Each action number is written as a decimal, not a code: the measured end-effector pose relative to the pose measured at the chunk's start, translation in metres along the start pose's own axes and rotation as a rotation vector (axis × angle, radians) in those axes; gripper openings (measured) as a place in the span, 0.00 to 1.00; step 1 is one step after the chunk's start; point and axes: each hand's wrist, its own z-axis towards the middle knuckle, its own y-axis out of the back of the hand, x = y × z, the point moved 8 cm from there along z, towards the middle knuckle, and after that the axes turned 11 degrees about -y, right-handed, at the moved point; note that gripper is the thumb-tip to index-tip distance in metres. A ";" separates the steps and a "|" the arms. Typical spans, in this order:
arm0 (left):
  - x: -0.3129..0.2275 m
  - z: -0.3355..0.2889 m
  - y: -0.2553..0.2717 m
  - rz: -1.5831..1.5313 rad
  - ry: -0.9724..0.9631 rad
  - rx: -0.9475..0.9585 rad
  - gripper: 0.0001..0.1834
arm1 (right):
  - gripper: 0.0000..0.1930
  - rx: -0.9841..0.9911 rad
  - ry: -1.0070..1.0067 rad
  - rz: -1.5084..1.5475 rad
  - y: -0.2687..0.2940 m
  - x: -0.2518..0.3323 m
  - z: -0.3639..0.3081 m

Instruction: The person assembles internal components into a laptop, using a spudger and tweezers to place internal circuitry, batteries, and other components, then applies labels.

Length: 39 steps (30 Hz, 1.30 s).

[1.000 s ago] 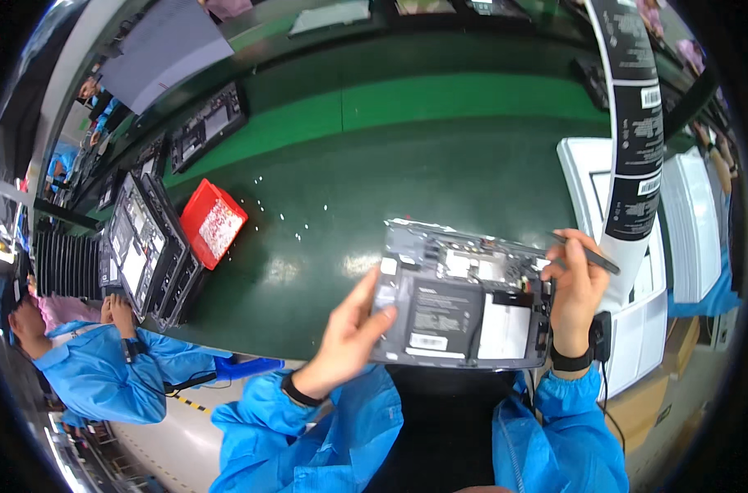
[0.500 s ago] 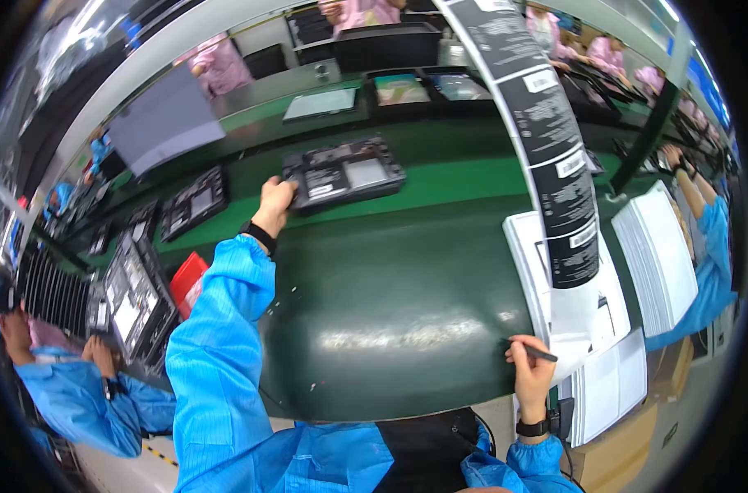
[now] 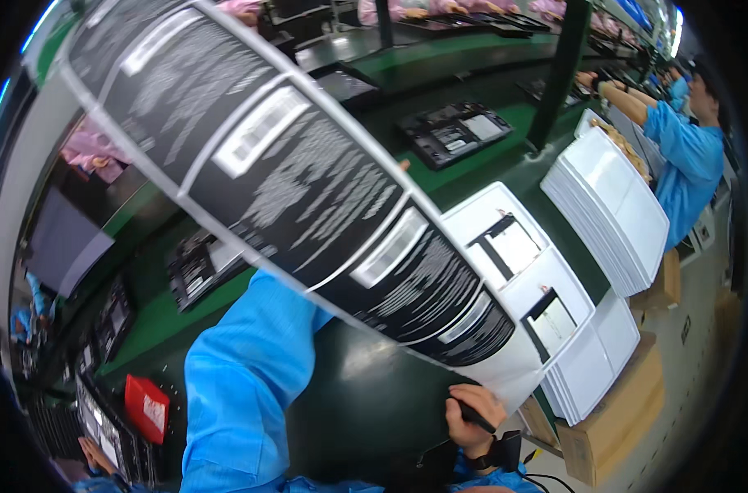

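Note:
A long strip of black labels with white panels [image 3: 308, 193] hangs slantwise across the view. Behind it reaches my left arm in a blue sleeve; the left hand is hidden except for a fingertip [image 3: 404, 165], close to a black open device chassis [image 3: 452, 135] on the green belt. Near the strip's lower white end, my right hand [image 3: 477, 411] is closed around a black pen-like tool [image 3: 471, 416]. Further left, another open chassis [image 3: 197, 271] lies partly covered by the strip.
White trays with black-framed cutouts [image 3: 514, 246] lie right of the strip. Stacks of white trays [image 3: 608, 209] stand farther right, above cardboard boxes [image 3: 616, 411]. A red bin [image 3: 148, 407] is at left. Co-workers in blue and pink stand around the line.
My view has turned right. The left hand has left the chassis it was touching and moved right, behind the label strip. My right hand still grips the pen-like tool.

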 end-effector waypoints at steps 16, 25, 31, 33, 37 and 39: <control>0.007 0.069 0.000 -1.111 0.209 -0.444 0.26 | 0.07 0.027 -0.069 -0.050 -0.007 0.000 0.006; 0.168 -0.128 0.116 -0.875 0.337 -0.449 0.24 | 0.06 0.032 -0.108 0.138 -0.003 0.004 0.007; 0.069 -0.196 0.165 -1.100 0.331 -0.521 0.16 | 0.05 0.034 -0.023 0.117 -0.007 0.006 0.002; 0.044 -0.272 0.184 -0.896 0.501 -0.590 0.16 | 0.05 0.024 -0.017 0.131 -0.003 0.009 0.000; -0.035 -0.411 0.179 -0.808 0.602 -0.706 0.22 | 0.05 0.059 -0.043 0.190 -0.001 0.012 -0.003; -0.071 -0.464 0.151 -0.860 0.634 -0.743 0.29 | 0.05 0.062 -0.023 0.208 -0.006 0.011 0.000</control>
